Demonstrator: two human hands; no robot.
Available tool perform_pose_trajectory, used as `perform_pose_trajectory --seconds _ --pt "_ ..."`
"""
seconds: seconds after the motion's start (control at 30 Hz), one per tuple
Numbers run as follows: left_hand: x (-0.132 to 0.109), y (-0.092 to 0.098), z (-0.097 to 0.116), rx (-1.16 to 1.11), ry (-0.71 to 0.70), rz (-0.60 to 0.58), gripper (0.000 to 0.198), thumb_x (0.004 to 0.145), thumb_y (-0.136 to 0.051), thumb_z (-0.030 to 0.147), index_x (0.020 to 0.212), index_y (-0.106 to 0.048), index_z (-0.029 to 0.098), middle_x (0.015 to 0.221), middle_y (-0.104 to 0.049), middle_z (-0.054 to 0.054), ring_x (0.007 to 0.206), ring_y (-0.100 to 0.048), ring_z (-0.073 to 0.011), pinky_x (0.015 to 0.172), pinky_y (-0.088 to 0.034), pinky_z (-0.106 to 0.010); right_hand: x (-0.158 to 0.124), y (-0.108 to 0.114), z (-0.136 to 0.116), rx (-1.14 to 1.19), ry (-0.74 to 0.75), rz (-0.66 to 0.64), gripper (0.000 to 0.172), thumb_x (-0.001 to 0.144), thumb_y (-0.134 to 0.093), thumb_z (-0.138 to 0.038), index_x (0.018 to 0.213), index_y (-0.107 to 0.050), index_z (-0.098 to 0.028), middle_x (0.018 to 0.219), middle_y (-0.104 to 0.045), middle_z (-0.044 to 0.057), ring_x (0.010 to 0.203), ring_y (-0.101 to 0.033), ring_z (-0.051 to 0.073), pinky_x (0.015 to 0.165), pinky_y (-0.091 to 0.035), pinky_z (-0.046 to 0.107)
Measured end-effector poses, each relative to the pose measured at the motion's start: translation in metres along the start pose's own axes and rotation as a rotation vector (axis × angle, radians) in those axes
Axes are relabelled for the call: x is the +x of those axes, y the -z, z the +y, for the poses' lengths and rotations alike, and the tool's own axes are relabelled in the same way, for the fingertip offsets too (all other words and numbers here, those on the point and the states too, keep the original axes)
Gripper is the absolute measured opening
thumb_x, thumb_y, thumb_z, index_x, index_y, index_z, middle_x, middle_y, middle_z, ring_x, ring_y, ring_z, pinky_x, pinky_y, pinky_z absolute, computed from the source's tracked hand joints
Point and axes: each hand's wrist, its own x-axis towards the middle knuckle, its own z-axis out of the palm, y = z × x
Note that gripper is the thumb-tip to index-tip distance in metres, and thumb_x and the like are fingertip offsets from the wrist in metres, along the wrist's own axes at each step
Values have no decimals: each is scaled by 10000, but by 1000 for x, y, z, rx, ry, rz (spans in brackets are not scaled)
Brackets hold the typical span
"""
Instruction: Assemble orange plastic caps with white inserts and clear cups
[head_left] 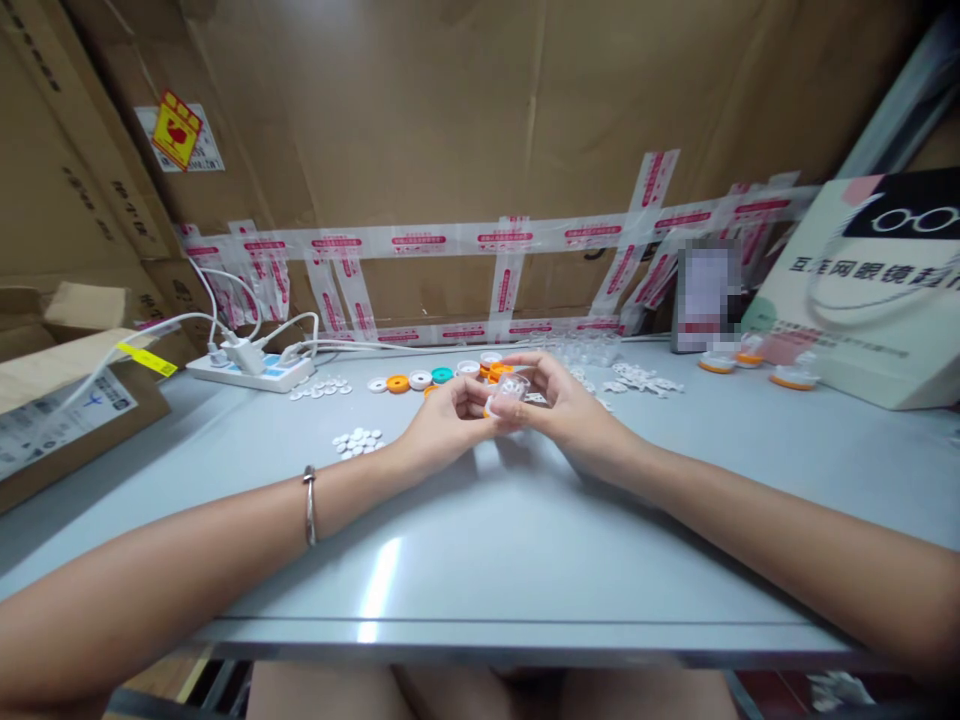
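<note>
The fingers of my left hand (439,418) and right hand (574,408) grip the clear dome (513,384) over the counter (525,540), probably to steady it; discs (442,375) lie beyond, presumably for easy reach.

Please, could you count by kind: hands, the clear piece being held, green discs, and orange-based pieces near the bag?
Left hand and right hand: 2
Held clear piece: 1
Green disc: 1
Orange-based pieces near bag: 3
Total: 7

Clear piece (513,384) part-hidden, bag (862,300) cropped
</note>
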Motion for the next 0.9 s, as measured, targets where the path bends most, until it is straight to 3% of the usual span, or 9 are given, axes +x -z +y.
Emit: perform_pose_trajectory --seconds 0.1,0.2,0.3,0.43,0.57,0.63,0.77,0.83,0.9 --pt "-1 1 2 8 9 13 330 598 -762 286 784 -531 139 685 -567 30 640 -569 -97 656 -448 -253 0 1 -1 32 35 -103 371 724 -619 -377 1057 -529 -241 1116 -589 54 1048 -534 209 898 -413 395" --pt "-1 1 3 -1 16 9 306 609 -752 256 788 -534 137 697 -577 25 653 -576 -97 670 -450 -254 1 3 -2 -6 46 -88 274 712 -625 -383 919 -565 -212 1039 -616 50 1002 -557 210 878 -424 386" --pt "-1 1 3 -10 -14 5 301 605 -756 247 777 -535 137 735 -584 18 676 -578 -96 673 -455 -249 1 3 -3 -69 16 -18 327 645 -689 -400 853 -531 -203 956 -616 43 955 -561 211 840 -435 376" --pt "-1 0 4 -4 19 13 294 608 -753 243 781 -542 136 674 -577 29 638 -572 -91 637 -449 -234 2 3 -4 13 11 -94 342 714 -614 -429 965 -536 -210 1031 -604 47 978 -551 195 869 -410 364" --pt "-2 -1 6 19 12 35 309 582 -765 226 766 -534 133 678 -573 31 620 -559 -83 621 -439 -229 4 4 -1 -153 -33 12 358 643 -669 -492 765 -517 -192 849 -595 25 856 -561 201 817 -409 376" --pt "-2 -1 6 43 4 49 312 579 -767 226 757 -528 132 692 -568 29 623 -551 -82 618 -432 -231 4 4 2 -168 -56 33 395 630 -671 -520 776 -495 -198 823 -579 14 851 -555 204 812 -408 385" --pt "-1 1 5 48 19 59 311 598 -754 242 770 -518 134 697 -562 27 636 -555 -90 632 -435 -245 4 4 4 23 -1 -126 363 725 -605 -457 988 -509 -225 976 -595 24 958 -552 190 865 -406 368" --pt "-1 1 3 49 0 54 328 593 -760 256 771 -512 137 714 -567 21 650 -561 -95 651 -444 -256 4 4 2 18 24 -163 295 727 -607 -423 926 -536 -217 943 -605 21 928 -567 189 853 -414 360" --pt "-1 1 1 87 -49 50 348 580 -773 266 767 -509 138 744 -576 8 675 -563 -103 671 -449 -263 4 3 2 -60 33 -115 265 692 -642 -414 797 -525 -202 851 -602 15 858 -574 192 807 -423 358"
